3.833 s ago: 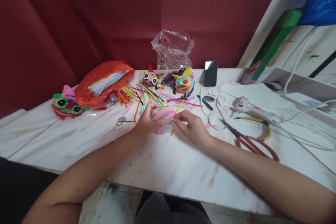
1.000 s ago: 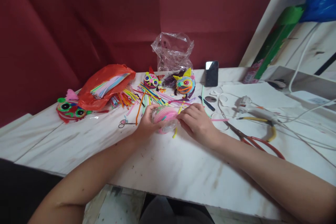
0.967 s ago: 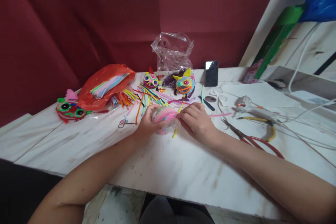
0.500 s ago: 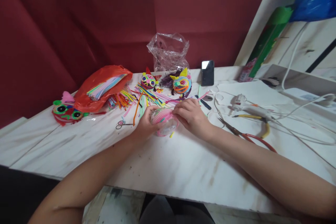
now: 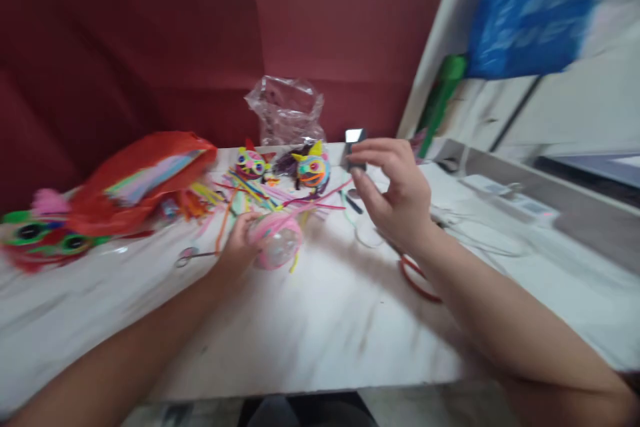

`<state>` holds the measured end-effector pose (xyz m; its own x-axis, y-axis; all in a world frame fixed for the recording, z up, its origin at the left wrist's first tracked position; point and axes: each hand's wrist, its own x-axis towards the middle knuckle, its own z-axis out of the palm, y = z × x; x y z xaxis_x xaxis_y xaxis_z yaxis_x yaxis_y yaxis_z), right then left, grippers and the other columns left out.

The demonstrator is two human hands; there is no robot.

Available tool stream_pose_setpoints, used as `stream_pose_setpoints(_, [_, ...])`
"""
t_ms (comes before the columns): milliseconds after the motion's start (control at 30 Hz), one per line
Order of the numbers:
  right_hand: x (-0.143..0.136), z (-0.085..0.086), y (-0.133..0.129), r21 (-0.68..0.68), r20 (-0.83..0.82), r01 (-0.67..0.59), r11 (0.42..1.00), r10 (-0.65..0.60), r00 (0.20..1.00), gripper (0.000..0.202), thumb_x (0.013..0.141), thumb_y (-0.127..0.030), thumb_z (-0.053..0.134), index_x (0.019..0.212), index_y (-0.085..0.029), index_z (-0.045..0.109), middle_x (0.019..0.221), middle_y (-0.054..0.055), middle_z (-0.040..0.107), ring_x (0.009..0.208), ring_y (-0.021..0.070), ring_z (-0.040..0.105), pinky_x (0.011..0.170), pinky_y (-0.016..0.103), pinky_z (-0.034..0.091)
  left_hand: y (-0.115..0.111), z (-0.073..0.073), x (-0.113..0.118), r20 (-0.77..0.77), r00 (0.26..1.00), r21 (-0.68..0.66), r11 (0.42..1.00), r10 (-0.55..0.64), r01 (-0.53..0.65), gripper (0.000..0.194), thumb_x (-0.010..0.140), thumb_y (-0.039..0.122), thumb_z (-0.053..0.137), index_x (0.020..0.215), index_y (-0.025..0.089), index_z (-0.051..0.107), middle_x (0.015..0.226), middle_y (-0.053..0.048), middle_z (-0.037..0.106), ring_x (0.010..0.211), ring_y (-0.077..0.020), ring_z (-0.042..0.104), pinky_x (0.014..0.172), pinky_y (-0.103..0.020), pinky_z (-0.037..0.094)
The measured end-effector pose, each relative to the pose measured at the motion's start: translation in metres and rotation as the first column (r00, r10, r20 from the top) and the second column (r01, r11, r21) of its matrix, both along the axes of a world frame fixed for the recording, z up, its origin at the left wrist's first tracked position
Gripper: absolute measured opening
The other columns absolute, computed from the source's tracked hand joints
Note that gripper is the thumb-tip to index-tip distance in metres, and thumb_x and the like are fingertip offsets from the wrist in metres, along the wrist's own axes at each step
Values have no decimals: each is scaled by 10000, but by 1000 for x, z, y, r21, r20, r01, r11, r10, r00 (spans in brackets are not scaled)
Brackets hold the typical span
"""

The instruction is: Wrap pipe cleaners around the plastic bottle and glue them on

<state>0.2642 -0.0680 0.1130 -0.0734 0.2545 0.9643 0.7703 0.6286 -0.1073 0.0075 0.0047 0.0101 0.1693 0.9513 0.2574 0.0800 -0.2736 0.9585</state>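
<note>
My left hand [image 5: 239, 247] is closed round the side of a clear plastic ball [image 5: 279, 250]. Pink pipe cleaner [image 5: 265, 227] winds about the ball's upper part, and a long end sticks out to the right. A short yellow piece [image 5: 294, 262] shows at its lower right edge. My right hand [image 5: 395, 180] is raised over the table to the right of the ball, with thumb and fingers apart and nothing visible between them. It partly covers a phone [image 5: 354, 137] leaning at the back. Red-handled scissors [image 5: 419, 280] lie below my right wrist, largely hidden by it.
Loose pipe cleaners [image 5: 240, 193] and two decorated animal-face balls, one with yellow ears [image 5: 313, 170], lie behind the ball. A red bag [image 5: 145, 173] and a larger face [image 5: 47, 237] are at left. Small scissors [image 5: 187, 255] lie near my left hand; cables [image 5: 480, 240] spread at right.
My right hand has left the ball and moved up and right, its fingers now apart. My left hand still holds the ball. The camera view has swung to the right.
</note>
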Motion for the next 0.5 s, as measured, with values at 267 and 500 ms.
stream_pose_setpoints(267, [140, 3, -13, -467, -256, 399, 789, -553, 793, 253, 933, -296, 420, 956, -145, 622, 831, 52, 684, 792, 156, 657, 762, 307, 515, 3, 9, -2, -92, 994, -100, 992, 63, -72, 479, 619, 427, 726, 1036, 326, 514, 1023, 88, 613, 852, -158, 577, 625, -240, 467])
stream_pose_setpoints(500, [186, -60, 2, -792, 209, 533, 298, -688, 695, 227, 907, -192, 484, 980, -84, 669, 985, 139, 708, 929, 224, 653, 852, 364, 506, -4, 18, 0, -158, 984, -115, 988, 85, -104, 488, 604, 526, 721, 1027, 396, 516, 987, 119, 617, 929, -192, 589, 627, -273, 509])
